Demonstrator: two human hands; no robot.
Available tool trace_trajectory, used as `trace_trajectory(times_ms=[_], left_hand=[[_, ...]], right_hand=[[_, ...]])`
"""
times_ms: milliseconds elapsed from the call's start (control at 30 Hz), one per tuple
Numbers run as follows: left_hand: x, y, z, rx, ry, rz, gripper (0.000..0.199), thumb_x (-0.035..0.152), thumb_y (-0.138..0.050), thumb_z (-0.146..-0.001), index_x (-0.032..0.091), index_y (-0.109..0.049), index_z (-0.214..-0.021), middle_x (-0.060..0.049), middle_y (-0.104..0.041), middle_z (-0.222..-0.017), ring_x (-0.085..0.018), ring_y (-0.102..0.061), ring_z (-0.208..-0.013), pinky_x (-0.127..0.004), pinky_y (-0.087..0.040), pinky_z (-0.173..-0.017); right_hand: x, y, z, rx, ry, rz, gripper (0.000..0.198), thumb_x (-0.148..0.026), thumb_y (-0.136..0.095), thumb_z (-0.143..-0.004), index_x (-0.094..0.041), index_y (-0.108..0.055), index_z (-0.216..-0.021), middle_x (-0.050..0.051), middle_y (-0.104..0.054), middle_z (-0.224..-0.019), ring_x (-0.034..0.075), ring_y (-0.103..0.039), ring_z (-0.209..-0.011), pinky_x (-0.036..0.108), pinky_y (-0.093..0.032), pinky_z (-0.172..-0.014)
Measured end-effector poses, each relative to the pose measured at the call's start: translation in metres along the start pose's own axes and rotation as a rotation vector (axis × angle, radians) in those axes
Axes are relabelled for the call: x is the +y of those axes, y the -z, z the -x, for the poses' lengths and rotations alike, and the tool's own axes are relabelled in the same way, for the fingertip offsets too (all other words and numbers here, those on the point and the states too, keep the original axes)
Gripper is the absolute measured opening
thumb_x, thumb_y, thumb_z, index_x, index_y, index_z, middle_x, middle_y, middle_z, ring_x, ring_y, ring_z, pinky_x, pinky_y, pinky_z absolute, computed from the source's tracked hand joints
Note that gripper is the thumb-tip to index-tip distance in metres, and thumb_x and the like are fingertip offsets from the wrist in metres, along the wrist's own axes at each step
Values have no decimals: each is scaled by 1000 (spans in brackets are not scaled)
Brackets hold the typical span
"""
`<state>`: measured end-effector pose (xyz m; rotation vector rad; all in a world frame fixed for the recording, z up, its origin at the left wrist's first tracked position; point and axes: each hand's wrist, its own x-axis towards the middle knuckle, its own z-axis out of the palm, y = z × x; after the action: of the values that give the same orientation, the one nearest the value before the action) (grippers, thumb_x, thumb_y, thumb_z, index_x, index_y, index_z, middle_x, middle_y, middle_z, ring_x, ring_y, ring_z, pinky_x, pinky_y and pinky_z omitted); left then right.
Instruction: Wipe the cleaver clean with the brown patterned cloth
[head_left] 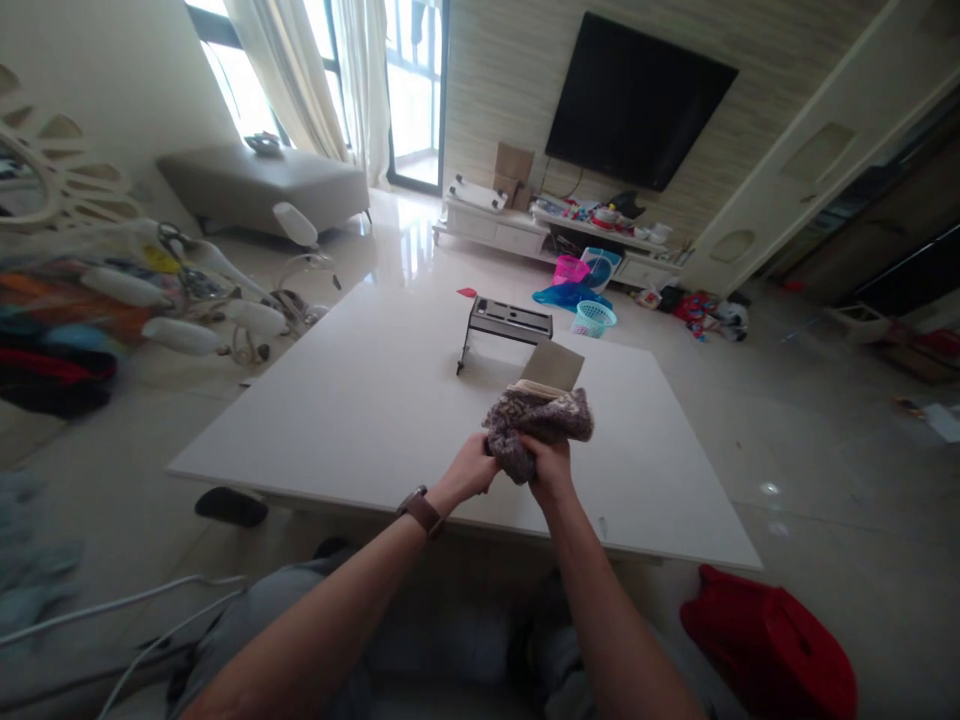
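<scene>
A bunched, fluffy grey-brown patterned cloth (536,420) is held over the near middle of the white table (360,400). My left hand (474,466) is closed at the cloth's lower left side; a brown-strapped watch is on that wrist. My right hand (551,466) grips the cloth's lower right part, its thumb lying across the front. Just behind the cloth stands a flat tan-brown panel (555,367) with a pale edge; its lower part is hidden. Farther back on the table is a small dark stand (512,320) with thin legs.
A red piece (466,293) lies near the table's far edge. Beyond it are a light-blue basket (594,318) and a pink basket (570,269). A red object (769,640) stands at the table's near right corner. White lamp arms (225,310) lie at the left.
</scene>
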<state>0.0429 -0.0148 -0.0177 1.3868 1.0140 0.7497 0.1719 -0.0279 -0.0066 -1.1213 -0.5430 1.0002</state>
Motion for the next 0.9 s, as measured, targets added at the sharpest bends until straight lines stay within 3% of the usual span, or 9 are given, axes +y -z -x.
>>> trace_trajectory(times_ms=[267,533,667,900], left_hand=[[-4,22,-16,-95,51,-53,14,21,-53,-71,19,-50,-57,5,-46,-42,-10,-47,-33,-20,-38,-33],[9,44,-12,-99,116,-182,23,31,-63,-76,19,-47,-64,7,-45,-47,-9,-47,-37,-20,-41,-33],[6,33,-4,-109,122,-189,24,31,-63,-76,19,-46,-64,7,-44,-47,-9,-46,-37,-19,-41,-32],[6,4,-3,-91,149,-110,23,31,-61,-80,18,-50,-64,6,-46,-43,-10,-46,-32,-20,-37,-31]], right_hand=[[4,0,-6,55,-32,141,41,-16,-92,-47,-15,-79,-85,6,-81,-92,23,-74,-82,39,-62,-82],[-35,23,-18,165,14,2,44,-18,-93,-47,-16,-77,-88,3,-80,-88,23,-75,-82,37,-64,-78],[-40,30,-16,167,-1,-74,43,-23,-92,-53,-18,-75,-92,1,-79,-86,22,-75,-85,37,-65,-78],[-24,6,2,82,-40,19,46,-18,-94,-45,-15,-78,-88,5,-81,-94,22,-75,-86,35,-63,-83]])
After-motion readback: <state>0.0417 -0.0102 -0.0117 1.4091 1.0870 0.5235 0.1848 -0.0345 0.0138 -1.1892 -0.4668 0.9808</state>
